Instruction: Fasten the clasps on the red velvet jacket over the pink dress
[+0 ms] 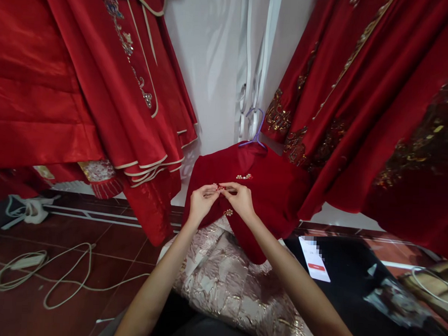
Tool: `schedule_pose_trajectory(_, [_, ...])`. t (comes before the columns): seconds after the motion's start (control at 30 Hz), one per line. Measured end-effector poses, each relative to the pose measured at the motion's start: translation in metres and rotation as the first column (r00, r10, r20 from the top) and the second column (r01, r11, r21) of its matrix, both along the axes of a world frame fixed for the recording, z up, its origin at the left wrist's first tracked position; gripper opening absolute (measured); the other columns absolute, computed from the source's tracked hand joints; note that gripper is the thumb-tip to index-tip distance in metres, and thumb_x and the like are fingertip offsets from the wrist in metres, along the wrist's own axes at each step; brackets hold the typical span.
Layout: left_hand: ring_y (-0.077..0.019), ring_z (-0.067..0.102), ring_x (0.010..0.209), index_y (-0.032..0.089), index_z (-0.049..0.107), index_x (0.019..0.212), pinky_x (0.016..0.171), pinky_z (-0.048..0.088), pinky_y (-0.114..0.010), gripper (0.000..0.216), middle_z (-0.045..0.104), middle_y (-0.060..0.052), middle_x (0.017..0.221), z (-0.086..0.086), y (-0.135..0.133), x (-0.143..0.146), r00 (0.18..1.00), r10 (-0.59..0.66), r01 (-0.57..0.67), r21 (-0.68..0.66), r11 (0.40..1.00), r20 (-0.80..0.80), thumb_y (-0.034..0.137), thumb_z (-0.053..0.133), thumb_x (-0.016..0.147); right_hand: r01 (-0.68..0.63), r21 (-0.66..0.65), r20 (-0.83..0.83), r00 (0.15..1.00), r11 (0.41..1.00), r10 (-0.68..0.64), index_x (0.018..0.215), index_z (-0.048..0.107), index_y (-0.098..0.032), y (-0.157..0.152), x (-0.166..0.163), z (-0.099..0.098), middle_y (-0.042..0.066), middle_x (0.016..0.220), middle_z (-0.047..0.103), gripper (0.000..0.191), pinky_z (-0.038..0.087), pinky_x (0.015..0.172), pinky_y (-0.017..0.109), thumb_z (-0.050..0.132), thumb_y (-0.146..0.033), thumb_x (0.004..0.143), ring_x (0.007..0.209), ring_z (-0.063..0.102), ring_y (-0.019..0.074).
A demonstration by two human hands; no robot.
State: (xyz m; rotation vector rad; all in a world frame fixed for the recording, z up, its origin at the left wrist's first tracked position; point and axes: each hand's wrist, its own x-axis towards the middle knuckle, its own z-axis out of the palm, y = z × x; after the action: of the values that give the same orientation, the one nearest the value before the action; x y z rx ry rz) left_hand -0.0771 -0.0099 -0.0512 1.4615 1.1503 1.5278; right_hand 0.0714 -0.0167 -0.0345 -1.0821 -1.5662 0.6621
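In front of me a red velvet jacket (275,185) hangs from a purple hanger (258,140), its front partly parted at the bottom. My left hand (204,199) and my right hand (239,197) meet at the front opening, both pinching a small beaded button fastening (219,188). Above them a beaded clasp (244,177) lies across the front. Just below my hands another beaded clasp piece (228,213) sits on the jacket's edge. Under the jacket spreads a pale skirt (234,272) with a metallic gold pattern. My fingertips hide part of the fastening.
Red embroidered garments hang at left (119,84) and right (345,104), before a white wardrobe door (207,48). A cream cable (68,280) lies coiled on the tiled floor. A lit phone (314,261) and a clear plastic bag (396,302) rest on a black surface at right.
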Motion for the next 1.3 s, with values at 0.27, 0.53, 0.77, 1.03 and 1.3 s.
schedule_pose_trajectory(0.27, [-0.0202, 0.071, 0.077, 0.014, 0.074, 0.081, 0.083, 0.057, -0.038, 0.02, 0.075, -0.009, 0.086, 0.002, 0.005, -0.009, 0.996, -0.051, 0.05, -0.013, 0.999, -0.075, 0.029, 0.076, 0.068, 0.07, 0.054, 0.121, 0.99, 0.996, -0.076, 0.096, 0.071, -0.022, 0.002, -0.003, -0.004, 0.004, 0.093, 0.071, 0.017, 0.055, 0.083, 0.033, 0.059, -0.027, 0.085, 0.081, 0.068, 0.0172])
schedule_pose_trajectory(0.53, [-0.0192, 0.064, 0.099, 0.019, 0.06, 0.119, 0.093, 0.05, -0.037, 0.033, 0.068, -0.01, 0.107, 0.009, -0.004, -0.042, 0.855, -0.241, 0.313, 0.086, 0.946, -0.46, 0.028, 0.053, 0.088, -0.266, -0.104, -0.057, 0.964, 0.958, 0.261, 0.142, 0.034, -0.023, -0.029, 0.021, -0.011, 0.014, 0.133, 0.056, 0.053, 0.045, 0.105, 0.04, 0.049, -0.034, 0.092, 0.126, 0.054, 0.0188])
schedule_pose_trajectory(0.77, [-0.0174, 0.061, 0.093, 0.018, 0.058, 0.104, 0.089, 0.049, -0.035, 0.033, 0.063, -0.007, 0.1, -0.006, -0.022, -0.072, 0.746, -0.286, 0.315, -0.06, 0.947, -0.601, 0.009, 0.044, 0.076, -0.227, -0.196, -0.083, 0.973, 0.954, 0.214, 0.12, 0.055, -0.023, -0.07, 0.056, -0.047, 0.009, 0.112, 0.064, 0.034, 0.055, 0.089, 0.039, 0.042, -0.041, 0.095, 0.102, 0.063, 0.0178])
schedule_pose_trajectory(1.03, [-0.0134, 0.056, 0.063, 0.02, 0.055, 0.091, 0.06, 0.045, -0.023, 0.025, 0.058, 0.003, 0.07, -0.005, -0.032, -0.073, 0.57, -0.558, 0.472, -0.316, 0.823, -0.603, 0.02, 0.064, 0.068, -0.017, -0.136, 0.105, 0.994, 0.991, 0.032, 0.103, 0.056, -0.02, -0.071, 0.031, -0.071, 0.007, 0.096, 0.057, 0.024, 0.056, 0.072, 0.032, 0.06, -0.035, 0.084, 0.084, 0.06, 0.0179])
schedule_pose_trajectory(1.3, [-0.0159, 0.057, 0.06, 0.021, 0.052, 0.08, 0.059, 0.04, -0.025, 0.009, 0.058, 0.002, 0.065, 0.013, -0.05, -0.047, 0.465, -0.295, 0.31, -0.158, 0.938, -0.835, 0.026, 0.06, 0.079, 0.028, -0.062, 0.071, 0.997, 0.998, -0.023, 0.084, 0.044, -0.023, -0.073, 0.026, -0.069, 0.0, 0.08, 0.055, 0.017, 0.051, 0.072, 0.031, 0.06, -0.027, 0.079, 0.073, 0.059, 0.0157])
